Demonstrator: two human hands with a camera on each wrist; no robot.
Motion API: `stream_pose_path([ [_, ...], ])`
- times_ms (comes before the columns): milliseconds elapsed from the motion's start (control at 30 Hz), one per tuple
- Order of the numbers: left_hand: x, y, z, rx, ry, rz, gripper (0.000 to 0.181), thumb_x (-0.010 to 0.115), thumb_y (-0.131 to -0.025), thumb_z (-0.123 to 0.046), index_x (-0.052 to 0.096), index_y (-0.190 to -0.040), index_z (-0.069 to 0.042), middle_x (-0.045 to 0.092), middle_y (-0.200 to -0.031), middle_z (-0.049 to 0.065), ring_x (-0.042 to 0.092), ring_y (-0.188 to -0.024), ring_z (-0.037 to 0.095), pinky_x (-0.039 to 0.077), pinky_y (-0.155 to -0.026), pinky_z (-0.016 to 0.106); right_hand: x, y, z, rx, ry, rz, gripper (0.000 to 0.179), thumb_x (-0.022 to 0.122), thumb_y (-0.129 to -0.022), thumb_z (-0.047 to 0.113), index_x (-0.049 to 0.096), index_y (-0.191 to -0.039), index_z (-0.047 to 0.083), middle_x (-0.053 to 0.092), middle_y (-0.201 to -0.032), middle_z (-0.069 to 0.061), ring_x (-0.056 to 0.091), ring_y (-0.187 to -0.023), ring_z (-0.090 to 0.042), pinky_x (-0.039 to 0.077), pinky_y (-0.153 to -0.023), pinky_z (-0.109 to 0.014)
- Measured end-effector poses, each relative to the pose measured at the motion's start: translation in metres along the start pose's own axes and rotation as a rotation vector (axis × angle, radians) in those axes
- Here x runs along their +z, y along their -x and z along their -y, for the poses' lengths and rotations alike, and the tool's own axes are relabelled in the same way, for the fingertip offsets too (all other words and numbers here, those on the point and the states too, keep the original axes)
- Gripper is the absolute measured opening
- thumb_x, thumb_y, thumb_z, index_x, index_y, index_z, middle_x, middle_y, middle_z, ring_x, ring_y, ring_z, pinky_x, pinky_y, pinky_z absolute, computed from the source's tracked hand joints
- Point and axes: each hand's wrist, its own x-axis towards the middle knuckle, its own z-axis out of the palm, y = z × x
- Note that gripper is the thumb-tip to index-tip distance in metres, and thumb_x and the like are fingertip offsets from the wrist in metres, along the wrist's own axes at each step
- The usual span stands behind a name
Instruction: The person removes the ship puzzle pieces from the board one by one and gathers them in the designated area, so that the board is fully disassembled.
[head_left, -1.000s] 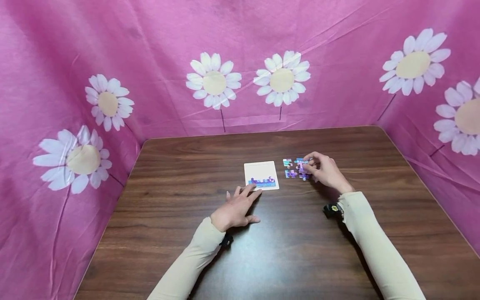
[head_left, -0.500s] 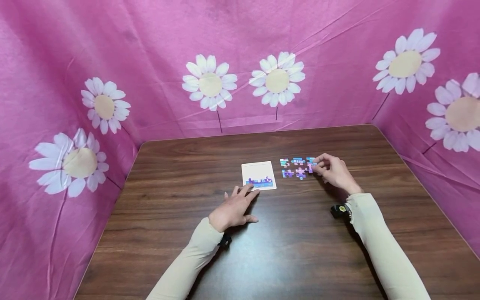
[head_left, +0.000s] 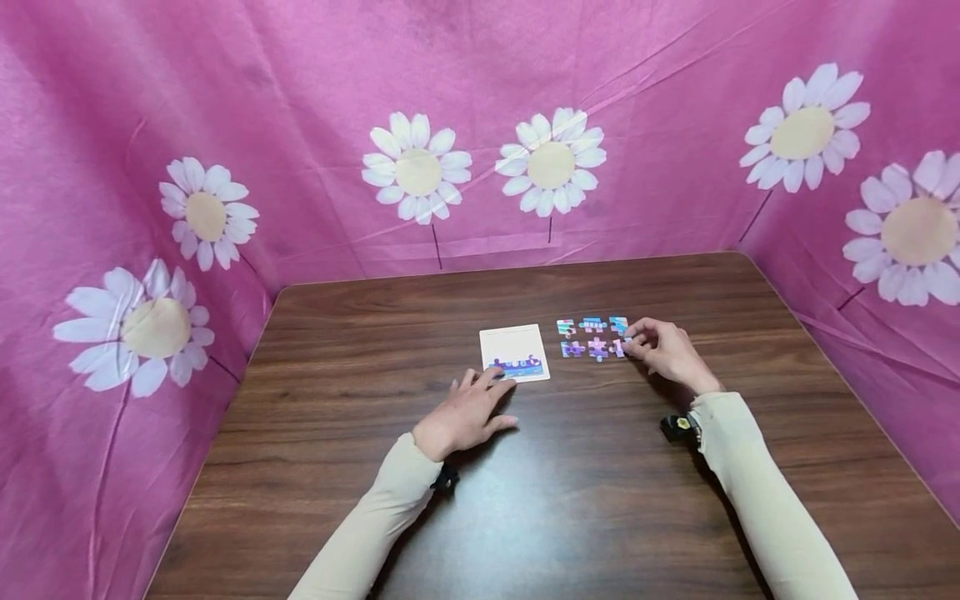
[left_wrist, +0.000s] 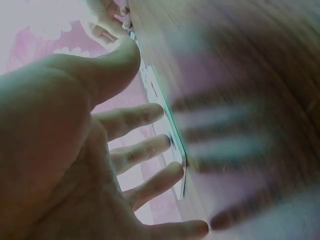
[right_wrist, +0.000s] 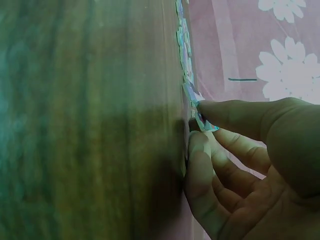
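A square white puzzle board (head_left: 513, 342) lies on the table with a strip of purple and blue pieces fitted along its near edge. The spread fingers of my left hand (head_left: 459, 417) rest on that edge, fairly straight; the left wrist view shows the fingertips at the side of the board (left_wrist: 172, 125). To the right, my right hand (head_left: 672, 357) pinches a purple jigsaw piece (head_left: 617, 347) between thumb and finger, low over the table. In the right wrist view this jigsaw piece (right_wrist: 204, 124) is tilted, partly hidden by the thumb.
Several loose jigsaw pieces lie in two rows between board and right hand, among them a striped piece (head_left: 566, 327), a blue one (head_left: 592, 324) and a purple one (head_left: 597, 347). The brown wooden table (head_left: 517, 517) ends at a pink flowered cloth (head_left: 487, 67).
My right hand has moved right, off the other pieces, then slightly nearer with its piece, now at the right end of the near row. The left hand stays at the board.
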Motion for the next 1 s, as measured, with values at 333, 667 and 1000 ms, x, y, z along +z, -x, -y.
stream_pose_path([
  [333, 0.000, -0.004, 0.005, 0.060, -0.027, -0.056, 0.055, 0.061, -0.104, -0.043, 0.054, -0.150, -0.011, 0.045, -0.158, 0.015, 0.045, -0.136, 0.035, 0.035, -0.120, 0.059, 0.003, -0.001, 0.001, 0.011, 0.037, -0.005, 0.019, 0.071, -0.100, 0.018, 0.069, -0.111, 0.002, 0.068, -0.101, -0.018, 0.061, -0.065, -0.008, 0.056, -0.056, -0.030],
  [667, 0.006, 0.007, 0.004, 0.000, -0.025, -0.089, 0.068, 0.064, -0.102, -0.047, 0.044, -0.160, -0.018, 0.020, -0.169, 0.032, 0.027, -0.152, 0.058, 0.027, -0.120, 0.073, -0.003, 0.000, 0.004, -0.010, 0.038, -0.002, 0.024, 0.066, -0.103, 0.022, 0.067, -0.116, 0.002, 0.071, -0.104, -0.021, 0.065, -0.068, -0.011, 0.058, -0.057, -0.031],
  [1000, 0.009, 0.015, 0.004, -0.105, 0.012, -0.008, 0.070, 0.062, -0.101, -0.053, 0.040, -0.162, -0.029, 0.016, -0.173, 0.024, 0.019, -0.156, 0.058, 0.023, -0.113, 0.084, 0.004, -0.010, 0.024, -0.103, 0.057, -0.130, 0.015, 0.070, -0.100, 0.016, 0.071, -0.109, 0.005, 0.075, -0.098, -0.021, 0.068, -0.066, -0.016, 0.053, -0.058, -0.025],
])
